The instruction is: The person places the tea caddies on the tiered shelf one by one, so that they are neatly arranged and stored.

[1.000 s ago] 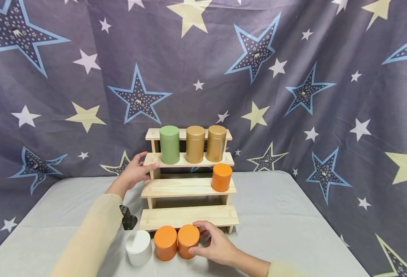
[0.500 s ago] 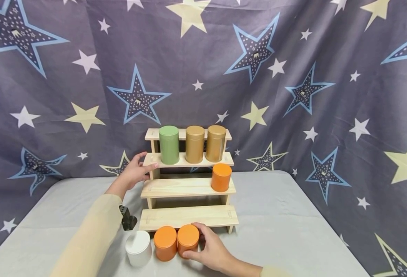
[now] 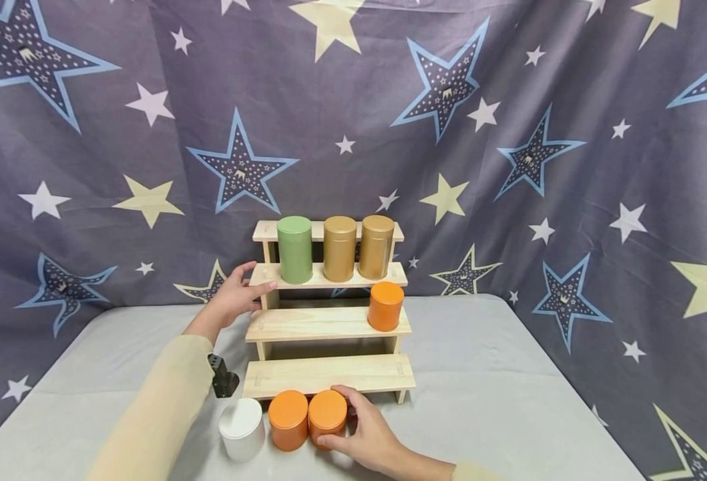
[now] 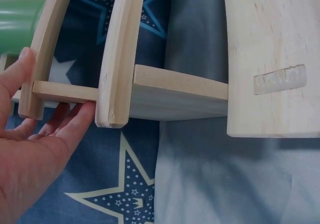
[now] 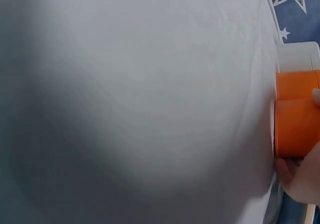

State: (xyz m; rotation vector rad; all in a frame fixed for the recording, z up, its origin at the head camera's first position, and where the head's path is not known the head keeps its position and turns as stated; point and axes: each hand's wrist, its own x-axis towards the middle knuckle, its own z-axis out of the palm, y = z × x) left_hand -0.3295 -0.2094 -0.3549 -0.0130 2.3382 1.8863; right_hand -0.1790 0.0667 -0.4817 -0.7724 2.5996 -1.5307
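Backdrop (image 3: 341, 180) of dark cloth w/ stars fills the upper frame and right side. Tabletop (image 3: 467, 374), pale gray cloth, spans the lower frame. Wooden stand (image 3: 323, 377), four tiers, sits at ctr.

Your L hand (image 3: 233, 300), left of ctr, grips the stand's end at the 2nd tier from top: thumb on the board, other fingers behind and under. Your R hand (image 3: 368, 431), btm ctr, pinches an orange tin (image 3: 327, 421) on the table, thumb on its near side, fingers on the far side.

Three tall tins stand on the 2nd tier: green tin (image 3: 296, 252) at left, then gold tins (image 3: 339, 250). Short ones: a shelved tin (image 3: 386, 308), orange, at the right end of the 3rd tier; on the table, left of the pinched one, a neighbor tin (image 3: 288, 422), also orange, then a white tin (image 3: 242, 431), btm left of ctr. Can't tell if the two oranges touch.

Tips, my judgment: grip low and even on the sides, lid untouched; draw rightward off the neighbor before any lift, clear of the btm tier's edge; brace the stand w/o tugging.
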